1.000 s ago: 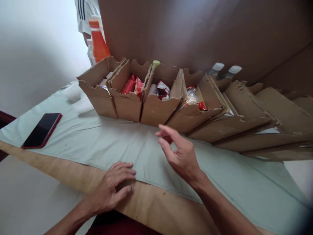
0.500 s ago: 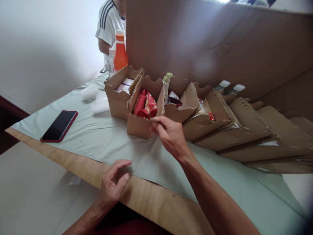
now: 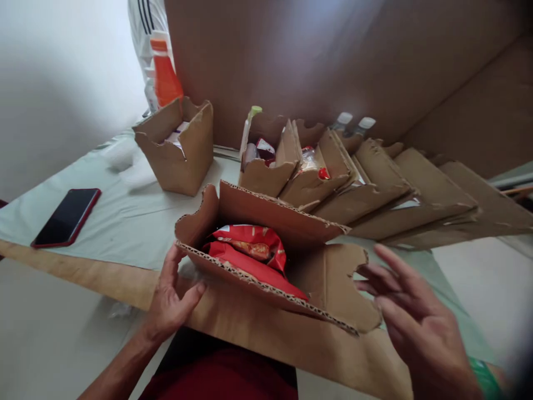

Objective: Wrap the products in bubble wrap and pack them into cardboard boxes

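Observation:
An open cardboard box (image 3: pixel 337 278) sits lengthwise before me at the table's front edge. Inside lie red snack bags (image 3: pixel 258 266), bunched toward its left end. My left hand (image 3: pixel 172 303) grips the left end, thumb along the near side and fingertips partly hidden behind the cardboard. At the other end, my right hand (image 3: pixel 420 316) is open with its fingers apart, close to the notched end panel; whether a fingertip touches it I cannot tell.
Several filled cardboard boxes (image 3: pixel 266 180) stand in a row behind, and another box (image 3: pixel 187 161) is apart at left. A phone (image 3: pixel 66 216), bubble wrap (image 3: pixel 135 166) and an orange bottle (image 3: pixel 166 80) are on the left. A tall cardboard panel (image 3: pixel 312 61) rises behind; a person's sleeve (image 3: pixel 144 19) shows beyond.
The box with the red bags has left the row, come toward me and turned sideways. My left hand has taken its left end. My right hand has let go and moved right.

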Available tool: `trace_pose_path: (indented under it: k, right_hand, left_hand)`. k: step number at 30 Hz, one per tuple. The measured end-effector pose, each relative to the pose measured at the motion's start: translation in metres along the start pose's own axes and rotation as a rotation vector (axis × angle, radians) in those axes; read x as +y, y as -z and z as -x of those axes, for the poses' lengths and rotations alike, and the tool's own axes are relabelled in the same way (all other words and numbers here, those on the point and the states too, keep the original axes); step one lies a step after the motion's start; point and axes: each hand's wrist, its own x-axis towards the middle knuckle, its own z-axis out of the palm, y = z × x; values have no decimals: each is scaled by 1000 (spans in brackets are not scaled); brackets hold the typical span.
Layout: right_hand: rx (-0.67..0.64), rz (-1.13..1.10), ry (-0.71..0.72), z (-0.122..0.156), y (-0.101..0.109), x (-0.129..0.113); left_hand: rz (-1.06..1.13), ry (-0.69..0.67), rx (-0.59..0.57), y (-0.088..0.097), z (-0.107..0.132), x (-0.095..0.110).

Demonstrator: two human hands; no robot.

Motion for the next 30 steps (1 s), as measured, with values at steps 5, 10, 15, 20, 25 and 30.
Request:
trace_pose_path:
  k: [5, 10, 15, 20, 25, 30]
  right_hand:
    - [-264, 158, 32, 39, -16, 16]
    - [-146, 339, 82, 21, -50, 15]
    - [99, 277, -12, -25, -49, 38]
    - [62, 193, -157, -14, -53, 74]
    - [45, 169, -355, 15, -58, 96]
    - [74, 218, -426, 10, -58, 92]
  left_hand:
    - [5, 110, -130, -7, 3, 5]
    - [24, 14, -143, -32, -16, 17]
    - [34, -131, -310, -75, -69, 28]
    - [-160, -144, -339, -82, -78, 11]
    - [-363, -217, -502, -42, -34, 1]
    - [-588, -271, -147, 36, -73, 6]
